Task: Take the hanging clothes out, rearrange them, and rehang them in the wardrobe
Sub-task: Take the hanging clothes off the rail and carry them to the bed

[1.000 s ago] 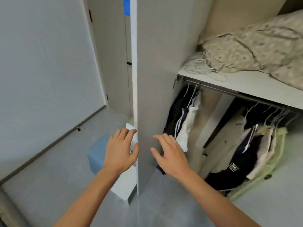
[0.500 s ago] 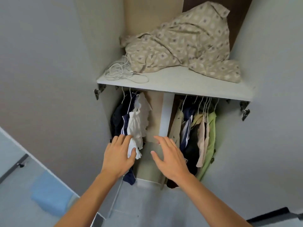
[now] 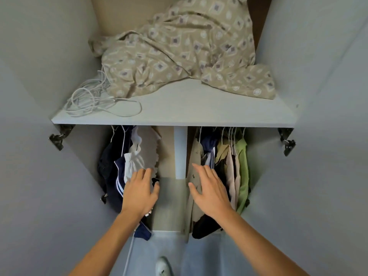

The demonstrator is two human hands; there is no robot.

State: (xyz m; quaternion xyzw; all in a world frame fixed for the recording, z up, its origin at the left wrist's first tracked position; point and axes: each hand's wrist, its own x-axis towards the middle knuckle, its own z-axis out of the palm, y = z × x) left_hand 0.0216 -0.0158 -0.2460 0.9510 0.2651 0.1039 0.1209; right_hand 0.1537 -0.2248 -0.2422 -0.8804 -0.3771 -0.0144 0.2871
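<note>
Item 1, open grey wardrobe (image 3: 49, 176): a sec ago you were at the door edge w/ the door half across the view; now both doors are swung wide and you face it square. Access step looks done.

Item 2, your left hand (image 3: 139, 193): fingers straight, slightly spread, holding nothing; reaches toward the white crumpled garment (image 3: 137, 156) in the left bay, contact unclear.

Item 3, your right hand (image 3: 211, 192): same, flat and empty, in front of the beige coat (image 3: 196, 156) in the right bay.

Item 4, task clothes: all on white wire hangers (image 3: 232, 132) under the pale shelf (image 3: 199, 114); navy white-striped jacket (image 3: 119, 176) left, lime-green top (image 3: 243, 166) far right. None removed yet.

Item 5, shelf top: patterned beige bedding (image 3: 179, 52), coiled white cable (image 3: 89, 100).

Next, prob.: grip a hanger.
</note>
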